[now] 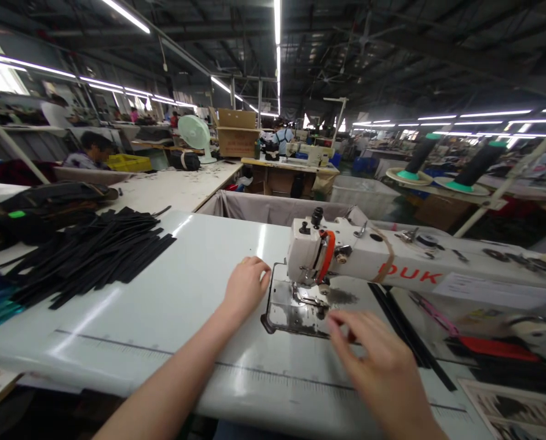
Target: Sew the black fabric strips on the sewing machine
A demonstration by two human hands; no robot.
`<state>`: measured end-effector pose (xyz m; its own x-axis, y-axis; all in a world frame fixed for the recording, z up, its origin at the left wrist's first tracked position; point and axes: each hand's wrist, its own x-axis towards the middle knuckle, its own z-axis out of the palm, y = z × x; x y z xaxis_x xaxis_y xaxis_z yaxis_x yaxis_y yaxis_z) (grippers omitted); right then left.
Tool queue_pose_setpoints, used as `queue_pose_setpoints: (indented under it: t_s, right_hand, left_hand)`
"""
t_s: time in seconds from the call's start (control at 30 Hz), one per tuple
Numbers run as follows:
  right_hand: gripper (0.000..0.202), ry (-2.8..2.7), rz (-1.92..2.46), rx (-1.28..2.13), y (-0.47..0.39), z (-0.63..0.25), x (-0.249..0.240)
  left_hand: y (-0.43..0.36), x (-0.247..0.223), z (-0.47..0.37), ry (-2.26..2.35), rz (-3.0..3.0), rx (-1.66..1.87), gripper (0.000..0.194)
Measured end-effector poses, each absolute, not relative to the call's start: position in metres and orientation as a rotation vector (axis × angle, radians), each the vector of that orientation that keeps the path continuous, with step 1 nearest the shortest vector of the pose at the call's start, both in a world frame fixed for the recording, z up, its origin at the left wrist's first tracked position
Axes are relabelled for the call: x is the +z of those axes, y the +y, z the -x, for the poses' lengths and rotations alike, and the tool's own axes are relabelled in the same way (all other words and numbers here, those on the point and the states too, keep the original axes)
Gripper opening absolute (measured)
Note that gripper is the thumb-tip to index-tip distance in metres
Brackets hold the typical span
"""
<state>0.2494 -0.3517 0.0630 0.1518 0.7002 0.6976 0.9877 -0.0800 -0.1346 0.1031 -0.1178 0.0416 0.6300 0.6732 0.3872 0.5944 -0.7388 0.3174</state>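
The right hand (383, 366) is nearest to the camera. Its fingers are spread apart and hold nothing, and the fingertips (334, 322) reach onto the near edge of the shiny metal plate (284, 315). That plate lies flat in the white table (172, 305), right under the head of the white sewing machine (316, 253).

The left hand (245, 287) rests on the table just beside the plate's left edge. Its fingers are curled in loosely (I cannot tell if something small is tucked under them). The machine has an orange guard (328, 253) on its front and red letters (408, 275) along its long arm, which runs off to the right.

On the left part of the table lies a big messy pile of black strips (94, 253), well apart from both hands. More black strips (410, 342) lie on the right, under the machine's arm.

Behind the table is a grey cloth bin (264, 208). To the right stand two black thread cones (479, 162) on round holders.

Farther back are a pale green fan (194, 133), a brown cardboard box (237, 131) and a yellow crate (127, 162). A person (92, 150) sits at the left, and another person (283, 135) is far off in the middle. Long bright lights (277, 36) run across the dark roof.
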Motion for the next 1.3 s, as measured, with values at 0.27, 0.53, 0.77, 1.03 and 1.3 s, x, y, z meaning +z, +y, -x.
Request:
queue_pose_setpoints:
  t_s: [0.27, 0.53, 0.77, 1.03, 1.3]
  right_hand:
    - [0.03, -1.38, 2.778, -0.937, -0.376, -0.368, 0.007]
    - [0.04, -2.022, 2.146, -1.228, -0.386, -0.313, 0.001]
    - [0.046, -2.162, 1.514, -0.52, -0.346, -0.234, 0.011]
    - [0.035, -2.362, 1.244, -0.39, -0.306, -0.243, 0.036]
    - [0.042, -2.344, 1.402, -0.744, -0.293, -0.259, -0.001]
  left_hand:
    - [-0.133, 0.007, -0.111, 0.806, -2.483, 0.716, 0.019]
    - [-0.154, 0.015, -0.12, 0.513, -1.541, 0.147, 0.032]
    - [-0.154, 0.022, -0.118, 0.477, -1.238, 0.174, 0.017]
    - [-0.144, 0.014, -0.117, 0.635, -1.423, 0.236, 0.02]
    - [-0.157, 0.007, -0.123, 0.781, -2.381, 0.659, 0.012]
